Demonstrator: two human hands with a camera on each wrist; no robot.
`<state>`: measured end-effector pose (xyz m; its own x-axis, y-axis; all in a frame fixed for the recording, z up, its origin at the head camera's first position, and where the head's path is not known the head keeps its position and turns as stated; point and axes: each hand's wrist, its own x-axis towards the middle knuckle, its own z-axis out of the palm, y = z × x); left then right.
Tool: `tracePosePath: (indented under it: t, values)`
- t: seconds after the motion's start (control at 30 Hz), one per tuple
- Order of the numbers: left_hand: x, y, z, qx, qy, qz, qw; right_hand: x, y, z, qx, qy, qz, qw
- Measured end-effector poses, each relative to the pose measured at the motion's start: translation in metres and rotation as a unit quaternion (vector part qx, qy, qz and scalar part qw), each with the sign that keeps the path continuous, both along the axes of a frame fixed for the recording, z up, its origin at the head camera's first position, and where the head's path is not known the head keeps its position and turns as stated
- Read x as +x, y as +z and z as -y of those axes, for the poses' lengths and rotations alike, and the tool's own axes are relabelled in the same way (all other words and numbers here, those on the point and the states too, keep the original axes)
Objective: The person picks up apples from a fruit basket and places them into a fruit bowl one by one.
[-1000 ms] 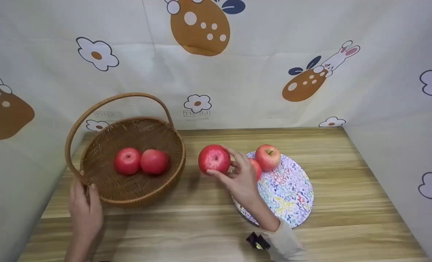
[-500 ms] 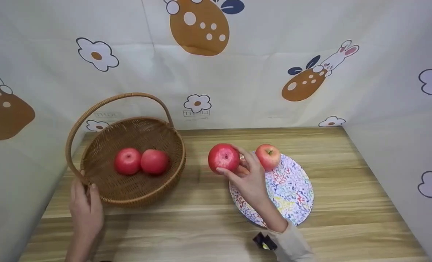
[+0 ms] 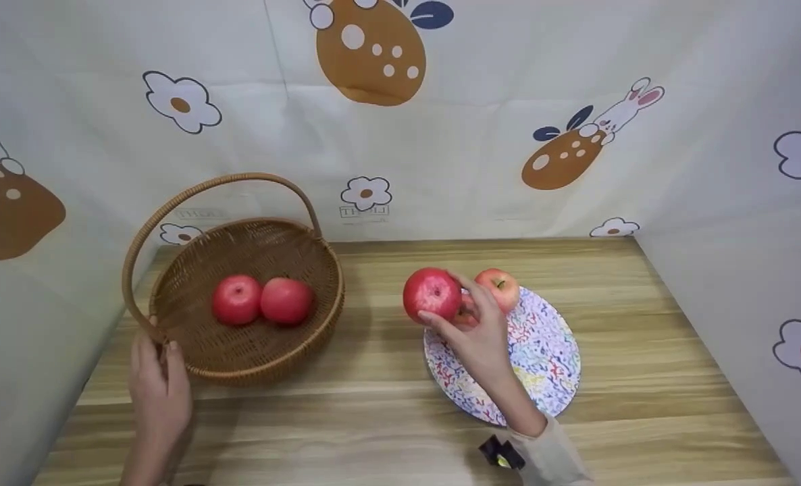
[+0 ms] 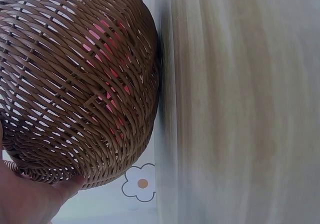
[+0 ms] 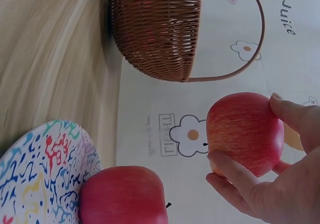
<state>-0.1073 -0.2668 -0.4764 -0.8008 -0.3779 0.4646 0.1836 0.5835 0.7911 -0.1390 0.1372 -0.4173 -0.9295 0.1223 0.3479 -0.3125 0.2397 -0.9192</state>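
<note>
My right hand (image 3: 478,334) grips a red apple (image 3: 433,295) between thumb and fingers, held up over the left edge of a round, multicoloured speckled plate (image 3: 542,351). In the right wrist view the held apple (image 5: 245,134) shows clear of the plate. A paler apple (image 3: 500,287) with its stem up sits at the plate's back. Another apple (image 3: 467,317) is mostly hidden behind my right hand. At the left, my left hand (image 3: 159,391) holds the rim of a brown wicker basket (image 3: 265,368) near the handle's base. Two red apples (image 3: 237,299) lie side by side in it.
The basket's tall arched handle (image 3: 238,177) rises above its rim. A wood-grain tabletop (image 3: 367,418) carries everything. Pale printed cloth (image 3: 454,175) with flowers and rabbits stands behind and along both sides.
My right hand has moved right with the apple, away from the basket and toward the plate. My left hand, the basket and its two apples have stayed put.
</note>
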Motion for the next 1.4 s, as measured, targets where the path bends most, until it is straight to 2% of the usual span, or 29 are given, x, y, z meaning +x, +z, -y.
tracePosePath:
  t: [0.3,0.7,0.97,1.4]
  values:
    - [0.001,0.002,-0.001,0.005,0.002,0.014,0.9999,0.001,0.000,-0.014,-0.001,-0.016,0.030,0.9994]
    - [0.002,0.005,-0.002,0.015,0.005,0.049,0.9987,0.002,-0.005,-0.033,0.027,-0.045,0.008,0.9986]
    - [0.002,0.001,-0.001,0.009,-0.007,0.008,0.9999,0.002,-0.007,-0.043,0.024,-0.052,0.008,0.9984]
    - [0.002,0.002,-0.001,0.009,-0.007,0.001,0.9999,0.004,-0.008,-0.060,0.011,-0.071,0.056,0.9959]
